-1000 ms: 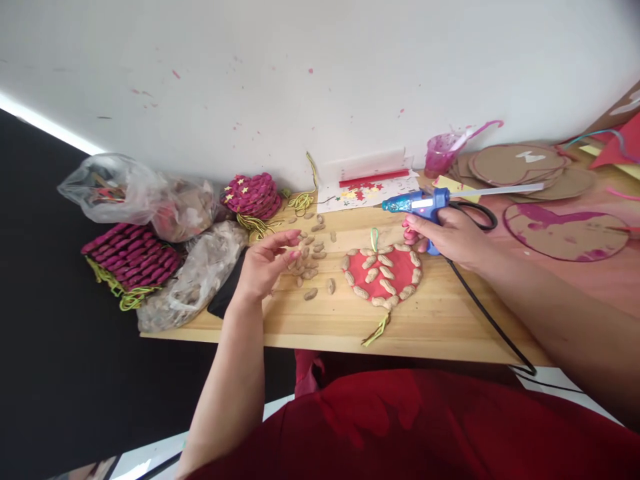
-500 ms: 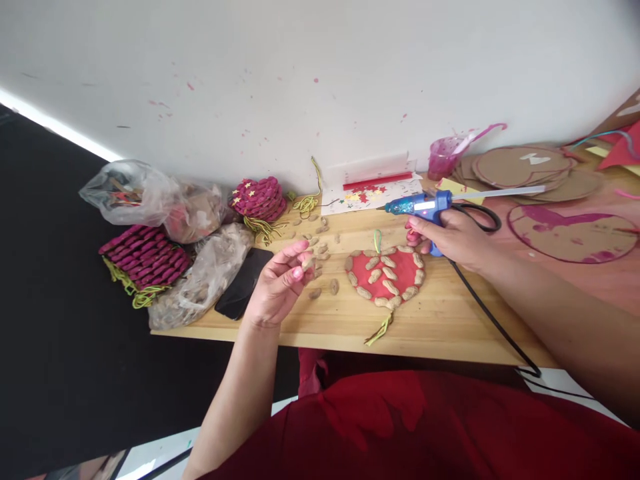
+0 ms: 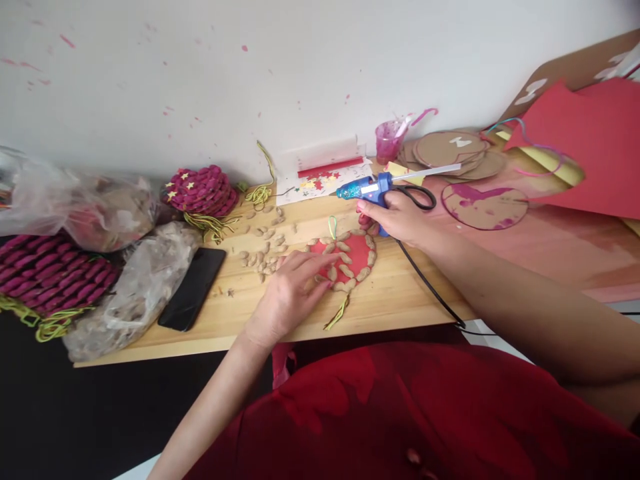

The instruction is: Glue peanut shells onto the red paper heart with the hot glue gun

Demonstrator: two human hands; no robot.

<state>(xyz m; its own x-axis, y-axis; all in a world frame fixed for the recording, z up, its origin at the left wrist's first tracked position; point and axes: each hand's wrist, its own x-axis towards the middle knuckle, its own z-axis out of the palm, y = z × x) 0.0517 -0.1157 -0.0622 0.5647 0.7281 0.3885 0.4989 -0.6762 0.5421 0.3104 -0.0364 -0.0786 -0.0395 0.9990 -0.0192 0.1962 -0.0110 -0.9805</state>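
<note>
My left hand (image 3: 293,290) reaches over the red heart-shaped piece (image 3: 357,252), covering its left side. Its thumb and forefinger are closed around a peanut (image 3: 331,273) low over the piece or touching it. More peanuts line the piece's edge and run down its middle. A green loop (image 3: 333,228) stands out at its top, and a yellow-green tassel (image 3: 337,312) hangs at its bottom. My right hand (image 3: 395,217) is wrapped round a blue glue gun (image 3: 367,189), nozzle pointing left, above the piece's upper right. A clear glue stick (image 3: 427,172) sticks out behind it.
Loose peanuts (image 3: 260,257) lie left of the piece, near a black phone (image 3: 193,290) and plastic bags (image 3: 135,280). Magenta peanut crafts (image 3: 200,193) stand at the left. Star sequins (image 3: 320,181), a pink cup (image 3: 389,141) and cardboard rounds (image 3: 445,148) sit along the wall.
My left hand has moved right and down with the peanut, from beside the red piece onto it. My right hand keeps the glue gun above the piece. The view has turned right.
</note>
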